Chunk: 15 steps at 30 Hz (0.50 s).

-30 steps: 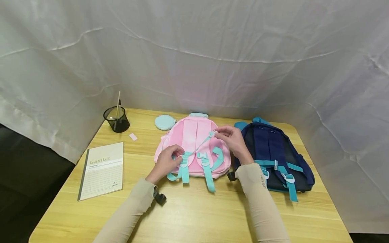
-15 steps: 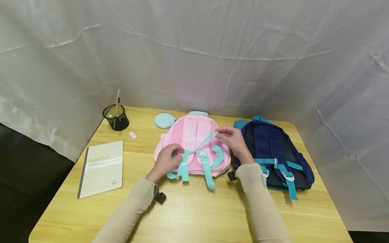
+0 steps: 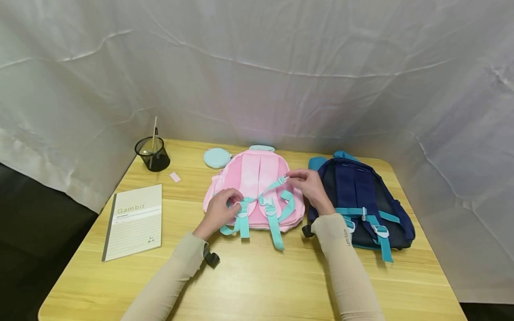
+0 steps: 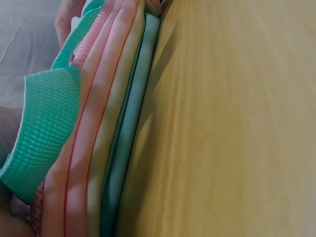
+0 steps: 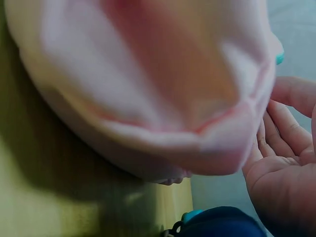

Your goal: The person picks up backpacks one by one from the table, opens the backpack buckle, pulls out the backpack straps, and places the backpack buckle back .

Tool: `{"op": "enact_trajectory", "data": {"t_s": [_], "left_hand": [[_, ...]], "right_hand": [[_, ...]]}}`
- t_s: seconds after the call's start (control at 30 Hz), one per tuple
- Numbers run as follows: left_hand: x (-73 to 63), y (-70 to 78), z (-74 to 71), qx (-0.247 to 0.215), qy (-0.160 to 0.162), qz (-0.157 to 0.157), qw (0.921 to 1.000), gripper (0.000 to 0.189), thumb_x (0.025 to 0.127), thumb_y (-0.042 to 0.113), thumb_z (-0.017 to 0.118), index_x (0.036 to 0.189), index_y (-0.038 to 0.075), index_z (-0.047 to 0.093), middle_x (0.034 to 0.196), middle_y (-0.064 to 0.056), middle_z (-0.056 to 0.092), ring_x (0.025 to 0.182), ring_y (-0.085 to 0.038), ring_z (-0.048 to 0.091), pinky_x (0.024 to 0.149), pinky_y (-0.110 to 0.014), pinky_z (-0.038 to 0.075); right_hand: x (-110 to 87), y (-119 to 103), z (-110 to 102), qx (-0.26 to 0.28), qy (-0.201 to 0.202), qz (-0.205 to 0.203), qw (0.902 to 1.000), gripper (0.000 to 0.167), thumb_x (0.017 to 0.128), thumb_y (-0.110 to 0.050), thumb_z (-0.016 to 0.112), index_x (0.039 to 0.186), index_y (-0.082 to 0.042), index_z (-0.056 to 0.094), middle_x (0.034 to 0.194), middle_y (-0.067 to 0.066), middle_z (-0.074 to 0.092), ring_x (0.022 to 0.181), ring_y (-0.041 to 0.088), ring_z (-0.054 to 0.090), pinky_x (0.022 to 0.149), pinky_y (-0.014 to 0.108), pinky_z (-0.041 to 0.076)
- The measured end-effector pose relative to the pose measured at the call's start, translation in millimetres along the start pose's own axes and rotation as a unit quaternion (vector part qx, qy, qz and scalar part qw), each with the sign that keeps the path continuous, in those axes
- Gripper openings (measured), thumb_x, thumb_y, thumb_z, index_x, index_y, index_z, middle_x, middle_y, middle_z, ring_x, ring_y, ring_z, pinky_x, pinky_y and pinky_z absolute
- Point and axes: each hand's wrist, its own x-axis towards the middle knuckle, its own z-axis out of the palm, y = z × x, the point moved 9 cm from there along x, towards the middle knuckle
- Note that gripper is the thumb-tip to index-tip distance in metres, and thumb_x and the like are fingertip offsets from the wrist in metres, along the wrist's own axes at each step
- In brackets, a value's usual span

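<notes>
A pink backpack (image 3: 250, 167) lies on the table with its straps up. Near its lower left, my left hand (image 3: 221, 211) pinches a teal strap (image 3: 243, 218) beside the white adjuster. My right hand (image 3: 310, 187) pinches the white buckle end (image 3: 284, 178) of a thin teal chest strap (image 3: 271, 186), drawn up and right across the backpack. On the right shoulder strap sits another white buckle (image 3: 266, 202). A teal webbing loop (image 4: 52, 108) hangs over the backpack's layered side in the left wrist view. The backpack's pink side (image 5: 148, 98) hides the right fingertips in the right wrist view.
A navy backpack (image 3: 367, 191) with blue straps lies close by on the right. A round light-blue pouch (image 3: 217, 158) sits behind left. Further left are a pink eraser-like piece (image 3: 175, 177), a black mesh pen cup (image 3: 156, 159) and a notebook (image 3: 134, 227). Curtains (image 3: 257, 80) surround the table.
The chest strap, thin and edge-on before, now shows its broader face and bends more between the hands. My right hand has shifted very slightly; my left hand stays in place.
</notes>
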Motion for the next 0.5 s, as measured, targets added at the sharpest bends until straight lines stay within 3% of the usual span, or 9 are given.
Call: {"op": "enact_trajectory", "data": {"t_s": [0.23, 0.5], "left_hand": [[-0.6, -0.6, -0.5, -0.002, 0.003, 0.001, 1.0, 0.019, 0.084, 0.005, 0.068, 0.1, 0.014, 0.072, 0.094, 0.001, 0.068, 0.087, -0.016, 0.059, 0.081, -0.035, 0.049], [0.0, 0.6, -1.0, 0.002, 0.007, 0.005, 1.0, 0.018, 0.084, 0.007, 0.067, 0.1, 0.015, 0.072, 0.093, 0.002, 0.067, 0.087, -0.015, 0.059, 0.081, -0.034, 0.05]], "right_hand": [[2.0, 9, 0, -0.033, 0.005, 0.014, 0.9994, 0.023, 0.095, -0.012, 0.076, 0.115, -0.003, 0.077, 0.118, 0.017, 0.074, 0.103, 0.021, 0.069, 0.083, 0.018, 0.055], [2.8, 18, 1, -0.054, 0.009, 0.027, 0.9981, 0.021, 0.093, -0.011, 0.078, 0.113, -0.006, 0.078, 0.115, 0.014, 0.076, 0.098, 0.02, 0.07, 0.08, 0.019, 0.056]]}}
